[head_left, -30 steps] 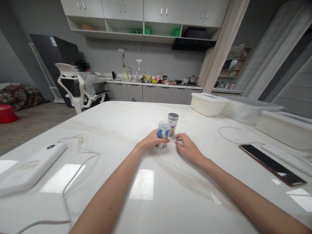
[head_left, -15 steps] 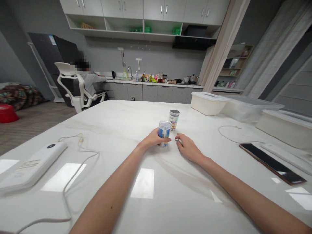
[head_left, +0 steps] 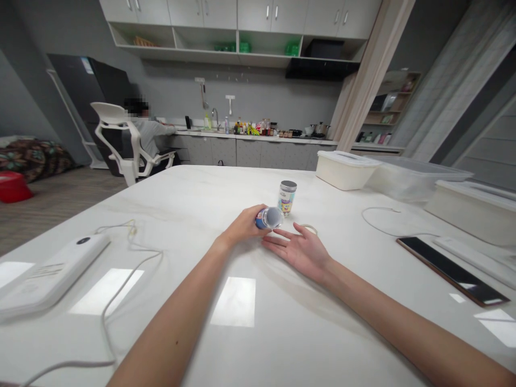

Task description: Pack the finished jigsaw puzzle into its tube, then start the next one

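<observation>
My left hand (head_left: 246,223) is wrapped round a small clear jar (head_left: 264,219) with a blue label. The jar is tilted to the right, its uncovered mouth facing me and my right hand. Just below the mouth, my right hand (head_left: 301,250) is held palm up with its fingers stretched out. On the table behind the right hand lies a round lid (head_left: 310,229), partly hidden by the fingers. A second jar (head_left: 287,199), with a grey lid and a colourful cartoon label, stands upright behind the tilted one. Whether anything is inside the held jar I cannot make out.
On the left of the white table (head_left: 193,199) lie a white power bank (head_left: 56,274) and a cable (head_left: 133,274). A dark phone (head_left: 449,269) rests at right. Lidded bins (head_left: 346,172) stand at the back right. A person (head_left: 147,134) sits at the far counter.
My left hand has tipped the jar from upright towards the right. My right hand has put the lid down on the table and turned palm up beneath the jar's mouth.
</observation>
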`<state>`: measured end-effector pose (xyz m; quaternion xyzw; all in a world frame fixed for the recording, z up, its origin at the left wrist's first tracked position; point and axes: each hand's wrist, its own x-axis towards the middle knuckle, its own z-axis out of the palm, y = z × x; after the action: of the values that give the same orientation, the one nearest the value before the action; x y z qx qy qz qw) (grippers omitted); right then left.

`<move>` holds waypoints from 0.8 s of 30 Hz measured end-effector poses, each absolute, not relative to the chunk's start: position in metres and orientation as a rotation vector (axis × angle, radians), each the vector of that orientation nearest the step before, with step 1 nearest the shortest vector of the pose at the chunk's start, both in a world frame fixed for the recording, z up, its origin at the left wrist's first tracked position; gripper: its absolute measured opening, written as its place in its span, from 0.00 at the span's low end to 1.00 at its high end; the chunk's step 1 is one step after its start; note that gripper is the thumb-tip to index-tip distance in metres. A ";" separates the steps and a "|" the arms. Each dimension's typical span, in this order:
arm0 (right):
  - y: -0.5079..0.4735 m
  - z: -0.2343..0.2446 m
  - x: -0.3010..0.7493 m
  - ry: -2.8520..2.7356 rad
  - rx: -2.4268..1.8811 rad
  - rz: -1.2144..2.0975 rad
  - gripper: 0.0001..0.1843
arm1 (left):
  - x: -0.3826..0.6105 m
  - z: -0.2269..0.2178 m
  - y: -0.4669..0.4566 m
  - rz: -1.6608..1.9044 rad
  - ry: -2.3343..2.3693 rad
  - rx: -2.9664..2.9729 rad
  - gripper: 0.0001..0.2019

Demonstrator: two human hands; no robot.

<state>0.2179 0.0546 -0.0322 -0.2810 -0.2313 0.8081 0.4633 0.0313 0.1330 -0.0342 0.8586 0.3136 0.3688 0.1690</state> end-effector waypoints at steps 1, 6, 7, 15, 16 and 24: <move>0.054 -0.031 0.218 -0.535 -0.660 2.037 0.27 | 0.032 -0.035 0.134 1.048 0.870 2.452 0.15; 0.057 -0.031 0.221 -0.450 -0.590 2.133 0.33 | 0.036 -0.038 0.136 0.967 0.856 2.532 0.17; 0.057 -0.032 0.221 -0.446 -0.586 2.137 0.33 | 0.036 -0.039 0.136 0.954 0.869 2.565 0.18; 0.059 -0.035 0.221 -0.457 -0.679 2.057 0.33 | 0.036 -0.045 0.136 0.882 1.031 2.937 0.23; 0.059 -0.034 0.221 -0.458 -0.697 2.043 0.32 | 0.036 -0.045 0.136 0.895 1.061 2.985 0.23; 0.062 -0.033 0.221 -0.466 -0.761 2.011 0.30 | 0.032 -0.040 0.138 0.994 1.158 3.319 0.18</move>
<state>0.2214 0.0620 -0.0328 -0.3084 -0.1886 0.8147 0.4535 0.0317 0.1376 -0.0395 0.8789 0.3067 0.2633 -0.2532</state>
